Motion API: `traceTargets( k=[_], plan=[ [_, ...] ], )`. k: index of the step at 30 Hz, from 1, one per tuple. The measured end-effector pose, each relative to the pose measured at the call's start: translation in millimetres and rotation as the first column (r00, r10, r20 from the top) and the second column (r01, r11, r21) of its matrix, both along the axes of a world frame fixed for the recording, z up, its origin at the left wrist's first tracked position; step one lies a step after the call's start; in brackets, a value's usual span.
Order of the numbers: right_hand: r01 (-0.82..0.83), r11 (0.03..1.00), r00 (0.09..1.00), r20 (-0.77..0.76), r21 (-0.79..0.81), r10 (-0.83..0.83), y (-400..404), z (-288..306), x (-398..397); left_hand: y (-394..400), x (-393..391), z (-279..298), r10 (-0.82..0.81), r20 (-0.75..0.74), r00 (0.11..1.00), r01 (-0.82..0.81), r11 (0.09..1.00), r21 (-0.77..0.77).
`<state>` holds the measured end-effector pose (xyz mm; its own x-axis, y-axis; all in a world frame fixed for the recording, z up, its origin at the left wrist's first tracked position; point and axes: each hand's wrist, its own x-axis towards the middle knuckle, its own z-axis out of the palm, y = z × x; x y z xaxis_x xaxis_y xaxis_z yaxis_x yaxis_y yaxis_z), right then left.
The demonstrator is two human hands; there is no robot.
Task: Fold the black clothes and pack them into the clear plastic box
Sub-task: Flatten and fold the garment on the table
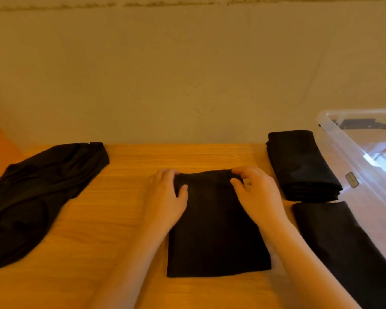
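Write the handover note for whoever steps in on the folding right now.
Left hand and right hand each pinch a far corner of the folded black garment at the table's centre.
Done: two folded black stacks, far and near, beside the clear plastic box.
Left: finish this fold, fold the crumpled black garment at left, pack everything; box contents unclear.

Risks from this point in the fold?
1. Both hands, left hand and right hand, grip only the far edge of the folded garment; lifting may let layers slip open.
2. The folded stack sits between it and the clear box, so a carry could knock it.
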<state>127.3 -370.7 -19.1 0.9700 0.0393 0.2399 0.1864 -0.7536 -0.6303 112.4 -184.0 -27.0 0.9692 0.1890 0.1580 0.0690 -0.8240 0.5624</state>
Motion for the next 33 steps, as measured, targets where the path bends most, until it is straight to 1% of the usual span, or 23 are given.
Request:
traceTargets(
  k=[2,3,5,6,8,9,11,13,15,19,23,25,27,28,29,30,31,32,33],
  plan=[
    [-0.133,0.984,0.991,-0.010,-0.121,0.133,7.7,1.9,-21.1,-9.0,-20.4,-1.0,-0.080,-0.033,0.996,0.083,0.992,0.099],
    [-0.180,0.966,0.984,-0.040,-0.187,0.175,11.7,-0.2,-30.3,-12.4,-28.8,-2.9,-0.068,-0.064,0.996,0.076,0.989,0.125],
    [-0.202,0.947,0.977,-0.114,-0.249,0.179,13.4,-5.6,-46.0,-15.0,-44.2,-5.2,0.029,-0.129,0.991,-0.017,0.996,0.090],
    [-0.165,0.959,0.981,-0.141,-0.230,0.135,9.3,-6.7,-52.5,-13.7,-52.0,-5.4,0.085,-0.153,0.984,-0.082,0.996,0.030],
    [-0.003,0.993,0.989,-0.150,-0.118,-0.015,-6.8,-7.1,-64.9,-8.6,-69.4,-4.7,0.155,-0.192,0.969,-0.178,0.978,-0.105],
    [0.080,0.995,0.985,-0.149,-0.055,-0.087,-16.2,-7.3,-71.2,-6.8,-78.9,-4.4,0.164,-0.211,0.964,-0.198,0.968,-0.153],
    [0.173,0.983,0.961,-0.228,0.053,-0.157,-29.5,-9.5,-81.3,-3.9,-94.1,-6.4,0.158,-0.225,0.961,-0.204,0.959,-0.196],
    [0.161,0.982,0.945,-0.303,0.099,-0.124,-32.4,-13.4,-88.9,-2.3,-102.1,-5.6,0.150,-0.205,0.967,-0.200,0.948,-0.249],
    [0.125,0.985,0.953,-0.290,0.119,-0.086,-31.3,-15.0,-94.5,-2.9,-105.4,-3.7,0.143,-0.191,0.971,-0.195,0.936,-0.292],
    [0.104,0.984,0.954,-0.294,0.143,-0.058,-34.2,-13.0,-97.3,-4.6,-111.5,-4.5,0.146,-0.227,0.963,-0.207,0.939,-0.274],
    [0.089,0.986,0.942,-0.332,0.143,-0.037,-38.8,-11.6,-98.4,-1.2,-116.7,-6.1,0.154,-0.208,0.966,-0.206,0.943,-0.260],
    [0.051,0.994,0.943,-0.334,0.094,-0.017,-39.3,-13.5,-101.2,-1.2,-119.2,-5.2,0.143,-0.209,0.967,-0.191,0.954,-0.231],
    [0.021,0.997,0.969,-0.243,-0.074,-0.038,-38.8,-14.7,-105.6,-3.3,-123.9,-2.1,0.156,-0.188,0.970,-0.180,0.976,-0.119],
    [0.010,0.990,0.984,-0.176,-0.138,-0.035,-37.9,-13.5,-108.3,-4.5,-126.4,-1.2,0.143,-0.136,0.980,-0.150,0.988,-0.046],
    [-0.025,0.987,0.995,-0.101,-0.157,0.009,-36.5,-12.2,-109.8,-5.4,-128.4,0.0,0.083,-0.062,0.995,-0.082,0.997,0.017],
    [-0.098,0.982,0.994,-0.067,-0.159,0.088,-34.8,-10.1,-110.6,-6.0,-129.3,1.3,-0.018,-0.011,1.000,0.018,0.998,0.064],
    [-0.201,0.964,0.979,-0.081,-0.175,0.189,-32.1,-6.7,-111.2,-6.9,-129.0,3.7,-0.139,-0.011,0.990,0.139,0.986,0.094],
    [-0.314,0.927,0.946,-0.149,-0.206,0.287,-29.0,-3.0,-111.8,-7.5,-127.3,5.3,-0.248,-0.065,0.967,0.254,0.961,0.109],
    [-0.409,0.880,0.904,-0.241,-0.242,0.354,-27.0,-2.8,-110.3,-7.4,-124.2,5.5,-0.324,-0.150,0.934,0.344,0.930,0.127]
  ],
)
